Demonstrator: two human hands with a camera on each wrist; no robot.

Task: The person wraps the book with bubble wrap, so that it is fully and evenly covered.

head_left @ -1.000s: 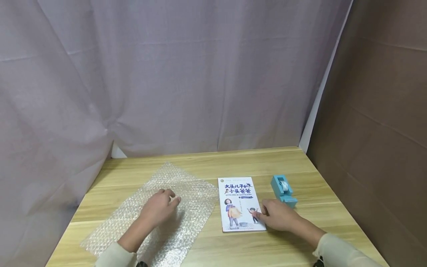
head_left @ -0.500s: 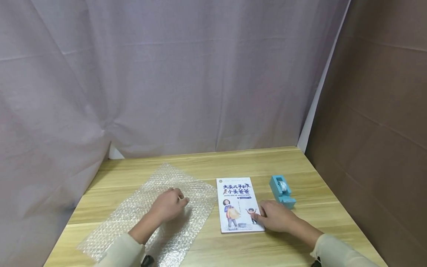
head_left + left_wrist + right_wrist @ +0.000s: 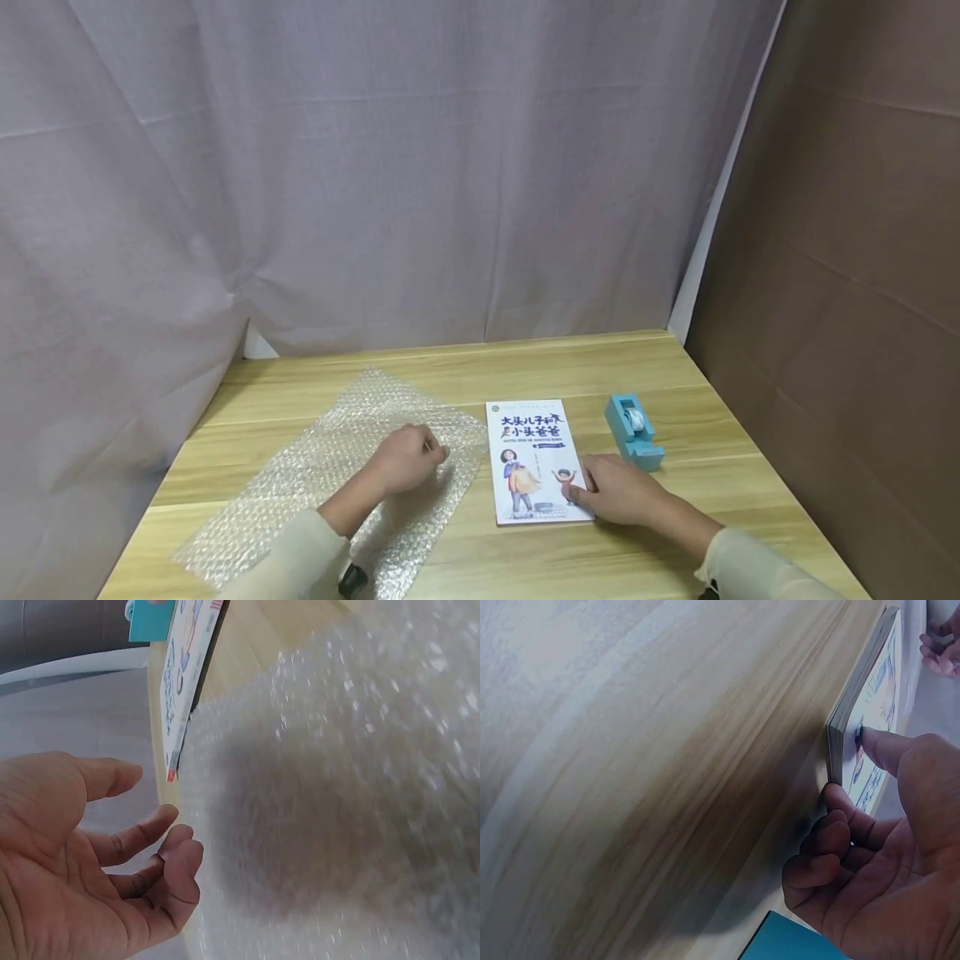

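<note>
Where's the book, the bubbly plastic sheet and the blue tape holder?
Book [image 3: 534,461], head view, on its front cover.
Bubbly plastic sheet [image 3: 322,465], head view, on its upper surface.
Blue tape holder [image 3: 636,439], head view, on its body.

Right hand [image 3: 896,877], thumb [image 3: 889,752] on a book [image 3: 871,697], fingers [image 3: 849,808] at its edge, teal object [image 3: 789,941] nearby

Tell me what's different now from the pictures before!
The left hand has moved right, above the wrap, closer to the book. It hasn't picked anything up. The right hand hasn't let go: it still pinches the book's near right side. The book, wrap and tape stayed where they were.
</note>
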